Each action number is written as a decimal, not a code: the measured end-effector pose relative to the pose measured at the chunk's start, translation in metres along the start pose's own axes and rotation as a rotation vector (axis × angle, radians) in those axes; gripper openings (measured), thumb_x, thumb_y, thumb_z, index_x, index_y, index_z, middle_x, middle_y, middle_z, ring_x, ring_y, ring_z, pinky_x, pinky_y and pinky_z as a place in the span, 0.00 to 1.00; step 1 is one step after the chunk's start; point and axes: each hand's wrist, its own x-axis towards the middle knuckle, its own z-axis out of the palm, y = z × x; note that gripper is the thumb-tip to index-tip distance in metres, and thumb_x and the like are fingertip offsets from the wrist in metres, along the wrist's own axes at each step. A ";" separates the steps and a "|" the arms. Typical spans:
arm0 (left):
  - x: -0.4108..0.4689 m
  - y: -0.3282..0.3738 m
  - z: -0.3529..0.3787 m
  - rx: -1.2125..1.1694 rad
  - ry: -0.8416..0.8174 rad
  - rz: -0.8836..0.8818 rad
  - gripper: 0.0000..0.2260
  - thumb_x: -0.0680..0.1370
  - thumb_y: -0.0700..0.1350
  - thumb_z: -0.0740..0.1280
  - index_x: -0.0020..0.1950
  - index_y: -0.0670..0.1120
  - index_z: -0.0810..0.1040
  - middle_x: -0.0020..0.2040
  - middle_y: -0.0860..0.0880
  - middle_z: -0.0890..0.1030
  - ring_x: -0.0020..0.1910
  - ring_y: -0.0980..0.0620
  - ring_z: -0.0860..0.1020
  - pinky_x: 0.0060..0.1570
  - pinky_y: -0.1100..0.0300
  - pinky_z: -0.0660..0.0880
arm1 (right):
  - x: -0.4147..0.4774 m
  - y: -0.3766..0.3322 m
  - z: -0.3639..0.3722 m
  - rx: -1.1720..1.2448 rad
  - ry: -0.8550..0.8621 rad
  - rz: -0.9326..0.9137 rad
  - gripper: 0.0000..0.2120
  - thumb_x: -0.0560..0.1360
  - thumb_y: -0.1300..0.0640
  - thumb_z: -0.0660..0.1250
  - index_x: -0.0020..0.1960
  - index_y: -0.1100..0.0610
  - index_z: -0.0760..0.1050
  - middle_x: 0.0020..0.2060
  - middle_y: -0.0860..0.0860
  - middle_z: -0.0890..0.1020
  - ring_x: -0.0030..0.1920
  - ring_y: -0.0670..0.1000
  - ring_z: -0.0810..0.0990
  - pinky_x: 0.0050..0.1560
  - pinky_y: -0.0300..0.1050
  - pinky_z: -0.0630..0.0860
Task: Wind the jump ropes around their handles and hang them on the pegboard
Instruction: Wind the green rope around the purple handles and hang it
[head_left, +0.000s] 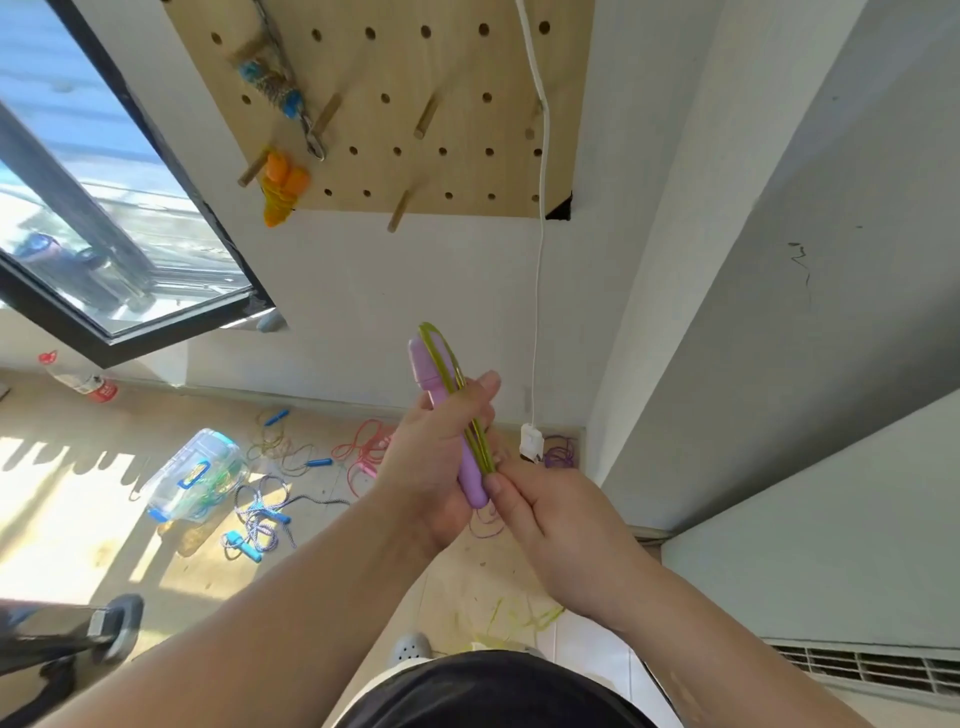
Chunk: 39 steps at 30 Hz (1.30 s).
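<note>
My left hand (439, 457) grips purple jump-rope handles (435, 384) held upright, with yellow-green rope (445, 349) looped lengthwise over them. My right hand (545, 512) pinches the rope at the lower end of the handles. A wooden pegboard (457, 73) hangs on the wall above, with several pegs. On its left side hang an orange wound rope (280, 189) and a blue-handled rope (280, 85). More yellow-green rope (524, 621) trails on the floor by my feet.
Loose ropes lie on the floor: blue-handled ones (260, 519), a pink one (363, 452), a purple one (560, 451). A clear plastic box (195, 475) lies tipped over. A white cable (540, 249) hangs down the wall. A bottle (78, 382) lies under the window.
</note>
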 end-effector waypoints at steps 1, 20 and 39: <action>0.000 0.001 -0.001 -0.013 0.003 0.013 0.08 0.75 0.44 0.72 0.43 0.46 0.74 0.33 0.49 0.70 0.28 0.53 0.68 0.28 0.60 0.69 | -0.001 -0.001 0.001 0.022 0.010 0.002 0.13 0.81 0.40 0.50 0.41 0.41 0.67 0.29 0.40 0.72 0.33 0.42 0.71 0.34 0.36 0.63; -0.022 -0.008 -0.022 0.408 -0.265 0.252 0.13 0.77 0.62 0.67 0.56 0.58 0.83 0.67 0.49 0.80 0.64 0.46 0.80 0.56 0.53 0.80 | -0.002 0.000 -0.020 0.372 -0.154 0.178 0.28 0.77 0.43 0.62 0.75 0.34 0.60 0.51 0.39 0.78 0.47 0.46 0.82 0.55 0.52 0.80; 0.014 0.004 -0.059 1.822 -0.213 1.185 0.14 0.77 0.55 0.64 0.57 0.51 0.82 0.49 0.53 0.81 0.48 0.46 0.79 0.49 0.52 0.72 | 0.036 0.010 -0.020 -0.357 -0.178 0.222 0.13 0.70 0.58 0.66 0.35 0.48 0.63 0.34 0.47 0.75 0.40 0.53 0.77 0.37 0.47 0.72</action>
